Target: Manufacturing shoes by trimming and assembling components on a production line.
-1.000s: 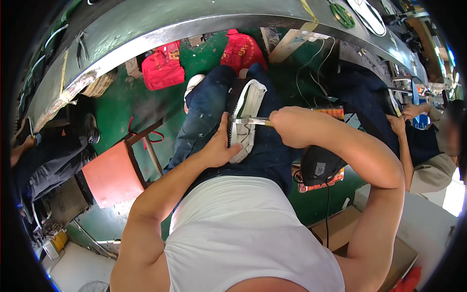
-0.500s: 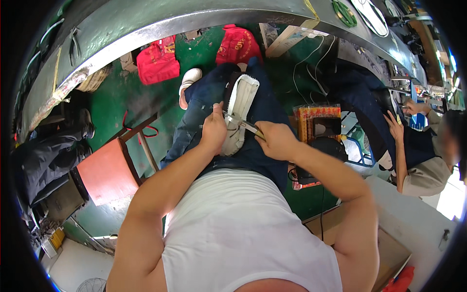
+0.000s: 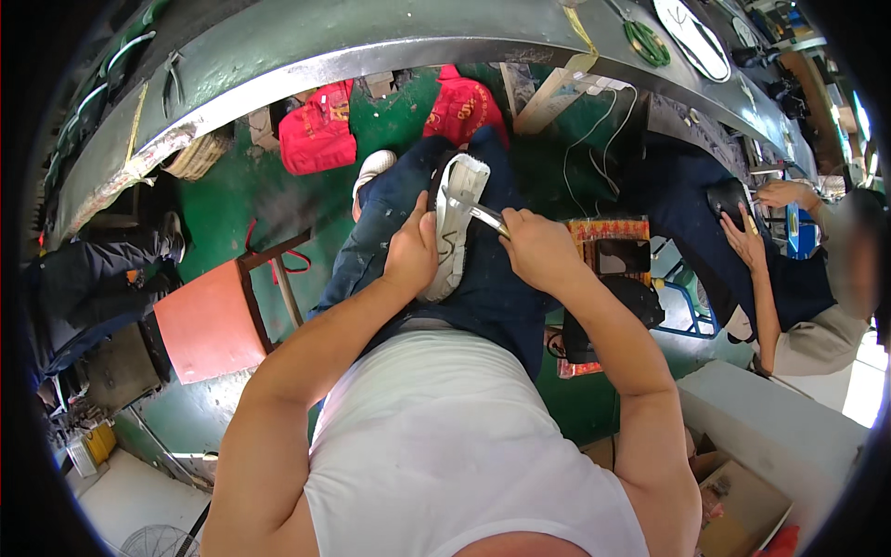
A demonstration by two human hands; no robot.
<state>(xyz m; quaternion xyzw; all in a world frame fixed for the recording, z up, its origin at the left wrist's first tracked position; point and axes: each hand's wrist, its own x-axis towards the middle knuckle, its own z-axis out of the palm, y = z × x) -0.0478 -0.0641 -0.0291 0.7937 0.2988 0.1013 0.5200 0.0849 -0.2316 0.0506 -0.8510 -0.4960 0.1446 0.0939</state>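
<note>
A white and grey shoe (image 3: 452, 243) rests lengthwise between my thighs, its pale toe or heel end pointing away from me. My left hand (image 3: 413, 247) is closed on its left edge, with the thumb pointing up along the side. My right hand (image 3: 541, 249) grips the yellowish handle of a bladed metal tool (image 3: 484, 215). Its tapered tip lies over the upper part of the shoe, close to my left thumb; whether it is a knife or scissors cannot be made out. Dark curved lines mark the shoe's surface below the blade.
A metal-edged workbench (image 3: 371, 56) runs across the far side, with pliers (image 3: 173, 82) on it. Two red bags (image 3: 317, 132) lie on the green floor beneath. An orange-red stool (image 3: 209, 320) stands left. A phone (image 3: 624, 257) lies at right, near a co-worker's hands (image 3: 742, 237) holding a black shoe.
The tool's tip has moved up and left over the shoe, and my right hand has shifted slightly right. My view has tilted, so the surroundings appear lower. Both grips remain closed.
</note>
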